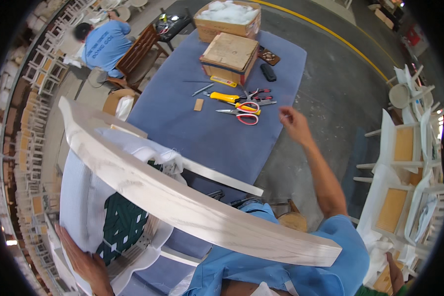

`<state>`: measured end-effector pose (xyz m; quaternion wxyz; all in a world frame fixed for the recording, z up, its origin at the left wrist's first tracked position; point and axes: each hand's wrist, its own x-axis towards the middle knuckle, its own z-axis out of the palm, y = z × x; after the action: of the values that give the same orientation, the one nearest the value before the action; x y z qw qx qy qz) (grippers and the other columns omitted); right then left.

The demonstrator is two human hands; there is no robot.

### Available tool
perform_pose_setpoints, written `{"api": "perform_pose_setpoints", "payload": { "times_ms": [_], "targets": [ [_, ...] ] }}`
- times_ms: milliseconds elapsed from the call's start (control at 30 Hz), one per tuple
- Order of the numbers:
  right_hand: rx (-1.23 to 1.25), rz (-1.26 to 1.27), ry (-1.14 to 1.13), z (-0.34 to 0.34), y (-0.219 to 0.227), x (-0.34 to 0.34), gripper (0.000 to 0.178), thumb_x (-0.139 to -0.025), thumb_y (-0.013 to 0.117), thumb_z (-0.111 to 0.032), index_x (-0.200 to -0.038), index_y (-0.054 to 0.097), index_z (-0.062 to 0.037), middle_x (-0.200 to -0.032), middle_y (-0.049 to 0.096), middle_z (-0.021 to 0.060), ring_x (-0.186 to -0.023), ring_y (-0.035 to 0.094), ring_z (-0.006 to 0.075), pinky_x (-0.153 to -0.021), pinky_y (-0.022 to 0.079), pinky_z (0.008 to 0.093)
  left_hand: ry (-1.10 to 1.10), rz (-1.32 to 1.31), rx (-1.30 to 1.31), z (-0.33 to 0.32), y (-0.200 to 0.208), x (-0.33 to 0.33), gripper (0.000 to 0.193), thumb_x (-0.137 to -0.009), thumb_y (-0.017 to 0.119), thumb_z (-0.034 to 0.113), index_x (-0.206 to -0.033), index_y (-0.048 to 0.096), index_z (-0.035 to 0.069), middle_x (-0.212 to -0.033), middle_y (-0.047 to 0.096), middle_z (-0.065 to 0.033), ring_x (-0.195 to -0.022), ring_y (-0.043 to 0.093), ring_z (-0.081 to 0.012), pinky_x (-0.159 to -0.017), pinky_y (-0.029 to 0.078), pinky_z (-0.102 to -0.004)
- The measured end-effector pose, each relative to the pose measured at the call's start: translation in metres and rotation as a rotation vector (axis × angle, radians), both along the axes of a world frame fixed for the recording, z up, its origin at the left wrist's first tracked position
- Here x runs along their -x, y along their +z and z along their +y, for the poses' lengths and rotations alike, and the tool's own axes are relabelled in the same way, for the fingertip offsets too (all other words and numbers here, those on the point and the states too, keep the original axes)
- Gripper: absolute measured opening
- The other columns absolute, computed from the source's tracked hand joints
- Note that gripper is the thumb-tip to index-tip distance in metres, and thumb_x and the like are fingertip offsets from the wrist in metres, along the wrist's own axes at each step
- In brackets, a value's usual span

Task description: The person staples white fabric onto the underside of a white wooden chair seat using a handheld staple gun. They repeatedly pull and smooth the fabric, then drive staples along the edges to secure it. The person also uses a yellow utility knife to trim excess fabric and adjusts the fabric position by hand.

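A pale wooden chair frame (pixel 202 217) lies tipped across the near side of the table, its long curved piece slanting from upper left to lower right. White fabric padding (pixel 76 197) covers its seat part, and woven dark green webbing (pixel 123 227) shows inside. At the lower left, my left hand (pixel 86 264) rests against the padding with fingers stretched out. Raised beyond the table's right edge, my right hand (pixel 293 123) has its fingers pinched together; whatever they hold, if anything, is too small to make out. Loose threads trail from gathered fabric (pixel 170 160) near the frame's middle.
On the blue-covered table (pixel 177 121) lie red-handled scissors (pixel 246 113), a yellow-handled tool (pixel 224 96), pliers (pixel 256 93) and a black case (pixel 268 72). Behind them stand a closed carton (pixel 229 54) and a box of white stuffing (pixel 227 15). A person (pixel 103 44) sits at far left; chairs (pixel 399 148) line the right.
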<state>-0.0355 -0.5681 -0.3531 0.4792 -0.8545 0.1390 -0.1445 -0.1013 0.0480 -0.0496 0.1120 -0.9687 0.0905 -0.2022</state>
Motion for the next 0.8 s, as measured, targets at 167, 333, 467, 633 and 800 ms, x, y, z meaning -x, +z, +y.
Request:
{"api": "perform_pose_setpoints", "payload": {
  "times_ms": [167,333,467,633,800],
  "targets": [
    [0.155,-0.095,-0.053,0.060,-0.111,-0.059,0.038,-0.090,0.069,-0.015,-0.127,0.063,-0.0062,-0.111,0.069,0.0159,-0.099,0.068,0.0326,-0.087,0.054,0.0423,-0.038,0.049,-0.045,-0.009,0.012,-0.002,0.081,-0.078,0.052,0.000,-0.155,0.028,-0.004,-0.157,0.034,-0.0284,-0.145,0.034,-0.0454,-0.120,0.029,-0.0492],
    [0.491,0.297,-0.028,0.103,-0.121,-0.113,0.045,-0.087,0.065,-0.018,-0.131,0.059,-0.0120,-0.133,0.059,0.0162,-0.121,0.059,0.0361,-0.097,0.052,0.0486,-0.207,0.274,0.250,0.004,0.043,0.033,0.086,-0.089,0.064,0.034,-0.156,0.026,-0.005,-0.160,0.031,-0.0265,-0.150,0.025,-0.0442,-0.121,0.021,-0.0495],
    [0.490,0.630,0.260,0.107,-0.084,-0.092,0.042,-0.085,0.066,-0.021,-0.127,0.065,-0.0157,-0.130,0.060,0.0156,-0.120,0.060,0.0353,-0.096,0.053,0.0484,-0.132,0.296,0.240,0.001,0.060,0.018,0.075,-0.092,0.070,0.025,-0.153,0.036,-0.003,-0.152,0.044,-0.0285,-0.141,0.042,-0.0434,-0.116,0.034,-0.0428],
    [0.406,0.230,-0.026,0.082,-0.090,-0.112,0.036,-0.085,0.067,-0.023,-0.119,0.068,-0.0096,-0.124,0.065,0.0177,-0.116,0.062,0.0360,-0.097,0.051,0.0499,0.020,0.207,0.026,0.015,0.044,0.021,0.078,-0.091,0.074,0.031,-0.150,0.039,-0.005,-0.152,0.042,-0.0279,-0.141,0.041,-0.0433,-0.116,0.032,-0.0488],
    [0.562,0.091,-0.028,0.085,-0.146,-0.113,0.048,-0.078,0.076,-0.045,-0.114,0.071,-0.0123,-0.119,0.067,0.0166,-0.115,0.059,0.0371,-0.099,0.047,0.0502,0.075,0.175,0.095,0.032,0.036,0.029,0.091,-0.087,0.069,0.044,-0.155,0.030,-0.002,-0.158,0.035,-0.0252,-0.145,0.033,-0.0437,-0.120,0.025,-0.0482]
  ]
}}
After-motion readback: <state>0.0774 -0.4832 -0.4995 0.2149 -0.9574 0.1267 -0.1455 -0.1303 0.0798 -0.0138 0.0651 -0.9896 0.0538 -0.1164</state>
